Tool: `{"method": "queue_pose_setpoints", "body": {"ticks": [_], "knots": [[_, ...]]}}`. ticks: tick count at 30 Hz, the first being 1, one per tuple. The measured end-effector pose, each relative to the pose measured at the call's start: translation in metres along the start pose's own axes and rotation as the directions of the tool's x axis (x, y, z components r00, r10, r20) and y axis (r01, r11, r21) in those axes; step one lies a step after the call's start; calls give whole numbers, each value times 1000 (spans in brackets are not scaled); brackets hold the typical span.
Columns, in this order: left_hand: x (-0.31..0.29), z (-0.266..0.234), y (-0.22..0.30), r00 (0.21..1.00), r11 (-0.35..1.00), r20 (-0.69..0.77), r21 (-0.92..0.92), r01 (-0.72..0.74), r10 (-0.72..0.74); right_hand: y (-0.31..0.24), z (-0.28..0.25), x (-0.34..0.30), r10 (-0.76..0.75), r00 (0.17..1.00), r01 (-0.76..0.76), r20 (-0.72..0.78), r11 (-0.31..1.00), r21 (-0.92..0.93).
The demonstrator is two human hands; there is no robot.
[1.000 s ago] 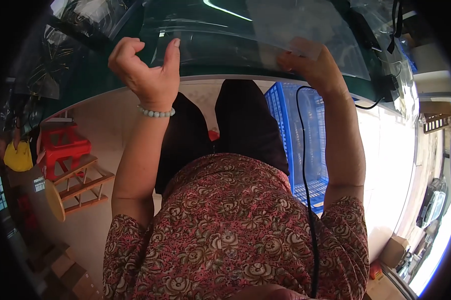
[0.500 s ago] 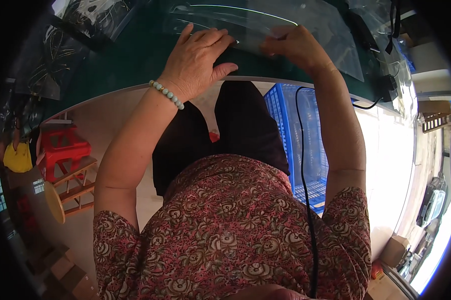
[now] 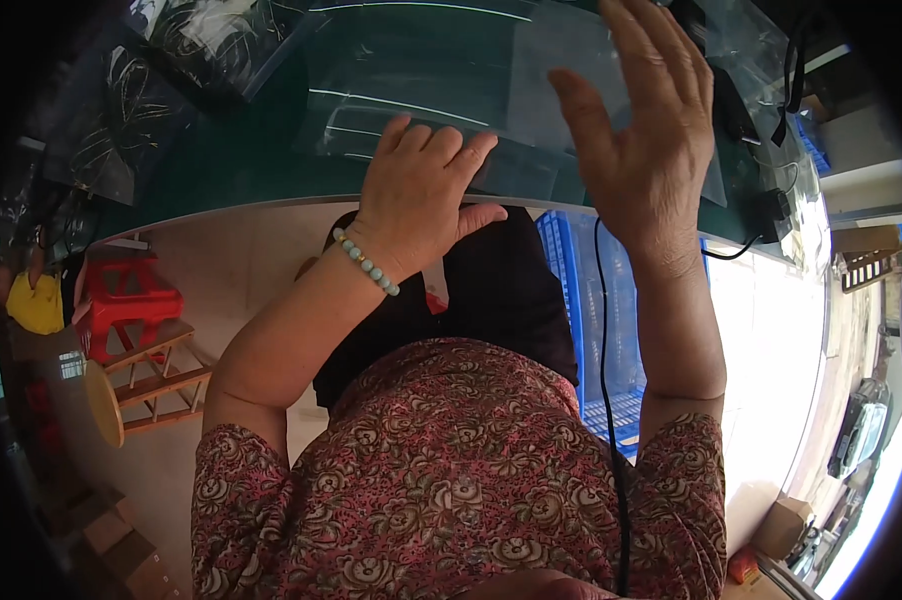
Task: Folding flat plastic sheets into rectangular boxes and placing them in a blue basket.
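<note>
Clear plastic sheets [image 3: 541, 168] lie on the dark green tabletop [image 3: 221, 150], with bright glare lines along their edges. At the table's near edge, my left hand [image 3: 416, 200], wearing a bracelet of pale green beads [image 3: 366, 262], rests on the plastic. Its fingers are bent and its thumb stands apart, pointing right. My right hand [image 3: 656, 140] is raised over the right part of the table, fingers stretched and thumb spread, holding nothing. Beneath and beside it shows a paler, milky sheet [image 3: 556, 75].
Clear bags with thin golden wiry pieces [image 3: 121, 120] lie at the table's left. A black cable [image 3: 603, 330] hangs past my right side. Below the table stands a blue plastic crate [image 3: 561, 260]. A red stool [image 3: 131, 300] and a wooden stool [image 3: 151, 385] are at the left.
My right hand has lifted away from the plastic and opened, moving right. My left hand has drawn back toward me and slightly right, and the clear sheet's glare lines have shifted nearer.
</note>
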State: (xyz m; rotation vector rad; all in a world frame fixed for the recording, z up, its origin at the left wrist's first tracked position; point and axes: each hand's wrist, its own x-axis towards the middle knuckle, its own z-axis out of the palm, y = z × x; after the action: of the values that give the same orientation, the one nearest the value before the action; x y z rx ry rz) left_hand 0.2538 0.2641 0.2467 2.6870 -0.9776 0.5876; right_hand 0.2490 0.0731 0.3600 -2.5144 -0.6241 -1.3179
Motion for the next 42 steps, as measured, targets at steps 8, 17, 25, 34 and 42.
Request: {"method": "queue_pose_setpoints", "body": {"ticks": [8,17,25,34,42], "knots": [[-15,0,17,998,996,4,59,64,-65,-7,153,4,24,848,1,530,999,-47],[-40,25,25,980,992,-150,-9,128,-128,-14,210,38,180,661,-102,728,983,-150],[-45,32,19,972,982,-167,-113,150,-167,-9,217,33,231,640,-161,733,973,-166],[-68,29,3,972,990,-209,-112,89,-112,42,226,19,36,672,-82,740,996,26],[-74,14,5,965,965,-210,-242,103,-155,49,250,4,42,855,-49,517,999,0]]}}
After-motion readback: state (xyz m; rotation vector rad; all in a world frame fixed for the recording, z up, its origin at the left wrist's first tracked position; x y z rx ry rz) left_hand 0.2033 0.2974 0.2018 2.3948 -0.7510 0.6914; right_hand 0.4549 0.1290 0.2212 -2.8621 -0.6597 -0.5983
